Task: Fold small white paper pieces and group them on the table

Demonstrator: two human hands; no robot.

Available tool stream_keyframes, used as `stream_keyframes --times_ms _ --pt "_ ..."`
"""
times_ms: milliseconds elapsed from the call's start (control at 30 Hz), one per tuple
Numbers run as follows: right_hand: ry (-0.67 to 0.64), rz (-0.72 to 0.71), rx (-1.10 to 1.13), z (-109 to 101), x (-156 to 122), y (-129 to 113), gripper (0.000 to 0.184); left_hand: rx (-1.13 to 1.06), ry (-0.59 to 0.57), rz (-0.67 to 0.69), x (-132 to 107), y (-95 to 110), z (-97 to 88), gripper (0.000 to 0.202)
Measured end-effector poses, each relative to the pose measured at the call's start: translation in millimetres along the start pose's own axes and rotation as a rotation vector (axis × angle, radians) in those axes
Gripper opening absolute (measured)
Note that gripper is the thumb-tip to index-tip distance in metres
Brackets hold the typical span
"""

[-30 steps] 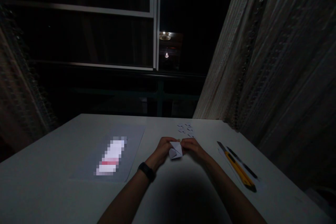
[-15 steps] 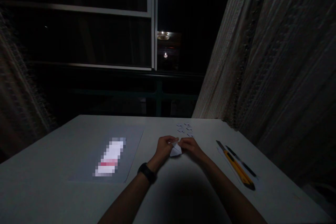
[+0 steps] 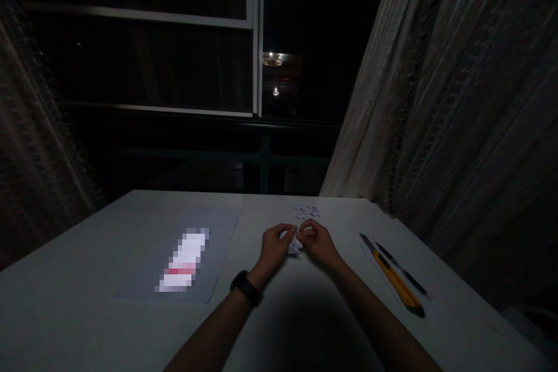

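1. The folded paper is between the two hands, around the middle of the desk from side to side, well in from both side edges.
2. The left hand, with a dark band at its wrist, has its fingers pinched together on the paper.
3. The right hand has its thumb and bent forefinger drawn together at the paper's far side; they seem to nip it, though the dim light makes the exact grip hard to read.
4. Small paper pieces lie just beyond the hands, between them and the desk's far edge.
5. Open room separates the right forearm from the yellow knife and the pen, near the desk's right edge.
6. Left of the left hand, a gap runs to the large sheet, where a bright pixelated item lies.
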State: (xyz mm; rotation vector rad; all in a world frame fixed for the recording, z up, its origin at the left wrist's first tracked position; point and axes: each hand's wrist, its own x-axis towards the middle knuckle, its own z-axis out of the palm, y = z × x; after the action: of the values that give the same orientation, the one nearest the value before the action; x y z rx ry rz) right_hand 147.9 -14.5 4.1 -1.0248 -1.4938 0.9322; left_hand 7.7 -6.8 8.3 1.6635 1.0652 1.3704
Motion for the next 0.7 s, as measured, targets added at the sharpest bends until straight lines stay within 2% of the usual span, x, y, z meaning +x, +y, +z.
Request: stream_keyframes --times_ms 133,267,533,700 --pt "-0.007 -0.053 -0.041 -0.1 -1.5 -3.4 0.014 -0.036 -0.002 -0.032 0.7 3.2 -2.3 0.022" --pt "-0.046 -0.042 -0.009 3.0 -4.8 -9.3 0.019 -0.064 0.067 -0.054 1.9 2.2 -4.9 0.024" --pt "0.115 -0.008 -0.149 8.6 -5.3 -4.3 0.017 -0.066 0.099 -0.095 2.1 -2.4 -1.4 0.025" --pt "0.161 0.003 -0.174 6.7 -3.3 -1.3 0.015 -0.078 0.094 -0.107 4.5 -0.5 -0.5 0.025"
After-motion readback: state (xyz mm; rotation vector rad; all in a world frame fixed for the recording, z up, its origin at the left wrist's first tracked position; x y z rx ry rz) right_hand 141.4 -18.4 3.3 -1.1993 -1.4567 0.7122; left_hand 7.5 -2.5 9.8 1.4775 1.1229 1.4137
